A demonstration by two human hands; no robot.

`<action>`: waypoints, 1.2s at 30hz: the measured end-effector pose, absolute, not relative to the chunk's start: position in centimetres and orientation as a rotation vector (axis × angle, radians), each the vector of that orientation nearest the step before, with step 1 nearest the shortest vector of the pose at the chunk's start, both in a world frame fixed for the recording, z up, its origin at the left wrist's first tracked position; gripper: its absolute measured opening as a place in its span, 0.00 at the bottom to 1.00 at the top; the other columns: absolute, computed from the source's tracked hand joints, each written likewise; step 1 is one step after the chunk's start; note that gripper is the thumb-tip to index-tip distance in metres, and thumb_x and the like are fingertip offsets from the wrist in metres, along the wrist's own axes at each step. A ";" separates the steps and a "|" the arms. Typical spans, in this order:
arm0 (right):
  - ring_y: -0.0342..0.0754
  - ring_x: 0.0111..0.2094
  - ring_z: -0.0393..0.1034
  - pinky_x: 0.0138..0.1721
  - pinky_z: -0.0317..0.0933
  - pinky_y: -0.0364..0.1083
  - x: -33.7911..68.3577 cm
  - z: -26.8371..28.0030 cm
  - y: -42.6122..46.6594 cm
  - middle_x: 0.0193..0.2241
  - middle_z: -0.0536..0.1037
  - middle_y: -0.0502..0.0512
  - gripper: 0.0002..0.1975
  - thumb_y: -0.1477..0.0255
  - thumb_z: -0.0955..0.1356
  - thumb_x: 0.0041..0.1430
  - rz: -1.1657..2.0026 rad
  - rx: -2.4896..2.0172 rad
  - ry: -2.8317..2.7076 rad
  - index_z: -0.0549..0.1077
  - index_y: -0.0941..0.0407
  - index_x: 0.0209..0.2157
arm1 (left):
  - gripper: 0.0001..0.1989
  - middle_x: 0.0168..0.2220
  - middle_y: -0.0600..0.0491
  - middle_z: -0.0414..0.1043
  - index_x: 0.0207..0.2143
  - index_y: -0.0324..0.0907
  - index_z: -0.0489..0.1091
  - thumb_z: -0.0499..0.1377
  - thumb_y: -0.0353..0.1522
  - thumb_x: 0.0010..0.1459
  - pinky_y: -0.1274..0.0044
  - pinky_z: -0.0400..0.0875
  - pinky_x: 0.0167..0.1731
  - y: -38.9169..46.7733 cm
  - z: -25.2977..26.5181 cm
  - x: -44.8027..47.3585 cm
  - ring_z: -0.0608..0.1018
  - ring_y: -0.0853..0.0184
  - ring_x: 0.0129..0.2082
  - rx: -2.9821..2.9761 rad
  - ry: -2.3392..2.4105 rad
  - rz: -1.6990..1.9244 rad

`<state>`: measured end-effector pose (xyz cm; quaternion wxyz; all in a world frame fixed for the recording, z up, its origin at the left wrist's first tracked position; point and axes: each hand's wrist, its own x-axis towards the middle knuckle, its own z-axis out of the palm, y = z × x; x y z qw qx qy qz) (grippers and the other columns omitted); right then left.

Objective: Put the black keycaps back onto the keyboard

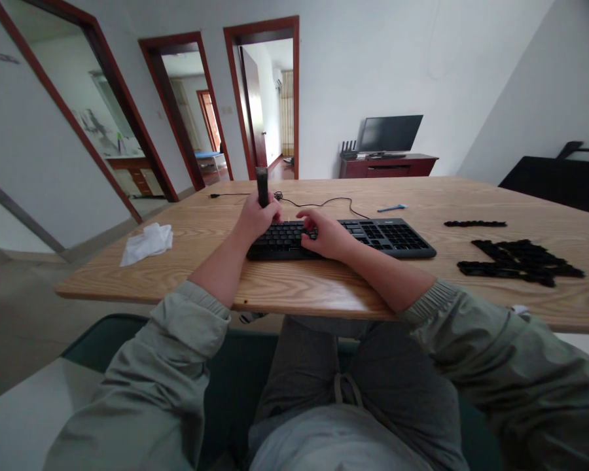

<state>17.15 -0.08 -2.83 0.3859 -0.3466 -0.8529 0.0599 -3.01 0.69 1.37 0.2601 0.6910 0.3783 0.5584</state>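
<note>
A black full-size keyboard [397, 237] lies near the front edge of the wooden table, its cable running off behind it. My left hand [255, 217] is closed around a dark, stick-like tool [262, 186] whose upper end points straight up. The tool's lower end is hidden by the fingers at the keyboard's left side. Over the middle of the keys, my right hand [331, 237] is curled with thumb and fingers close together. Whatever is between those fingers is too small to make out.
Dark bumpy strips [517, 260] lie in a pile at the right, with a single strip [475, 224] behind them. A blue slim tool [392, 209] rests beyond the keyboard. White crumpled tissue [148, 243] lies at the left. The cable's plug [214, 195] is at the back left.
</note>
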 end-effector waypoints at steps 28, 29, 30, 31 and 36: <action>0.47 0.34 0.72 0.39 0.60 0.46 44.8 0.4 6.5 0.39 0.82 0.60 0.11 0.76 0.73 0.51 0.080 -1.926 -2.392 0.80 0.59 0.39 | 0.06 0.22 0.57 0.69 0.26 0.42 0.60 0.55 0.25 0.46 0.78 0.69 0.23 2.2 0.4 -4.3 0.74 0.70 0.20 2.078 1.226 1.483; 0.49 0.36 0.72 0.40 0.60 0.47 44.8 0.6 6.4 0.41 0.81 0.62 0.12 0.75 0.73 0.53 0.072 -1.939 -2.387 0.80 0.60 0.40 | 0.06 0.22 0.57 0.69 0.26 0.42 0.60 0.55 0.25 0.46 0.78 0.68 0.23 2.2 0.4 -4.3 0.74 0.70 0.20 2.083 1.222 1.476; 0.50 0.38 0.72 0.41 0.60 0.47 44.8 0.9 6.4 0.43 0.81 0.64 0.13 0.74 0.72 0.54 0.062 -1.956 -2.387 0.81 0.60 0.42 | 0.06 0.22 0.57 0.69 0.26 0.42 0.60 0.55 0.25 0.46 0.78 0.68 0.23 2.1 0.4 -4.3 0.74 0.70 0.20 2.090 1.221 1.462; 0.50 0.38 0.72 0.41 0.59 0.48 44.8 1.1 6.3 0.43 0.81 0.66 0.13 0.74 0.72 0.54 0.051 -1.984 -2.389 0.81 0.61 0.43 | 0.06 0.22 0.57 0.69 0.26 0.42 0.60 0.55 0.25 0.47 0.78 0.68 0.23 2.1 0.5 -4.3 0.74 0.70 0.20 2.096 1.224 1.449; 0.47 0.32 0.70 0.40 0.58 0.49 45.3 1.7 6.7 0.39 0.81 0.68 0.10 0.76 0.70 0.56 -0.006 -2.129 -2.413 0.83 0.60 0.38 | 0.05 0.21 0.57 0.69 0.26 0.41 0.61 0.55 0.25 0.47 0.78 0.69 0.23 2.0 0.6 -4.4 0.74 0.70 0.20 2.087 1.262 1.441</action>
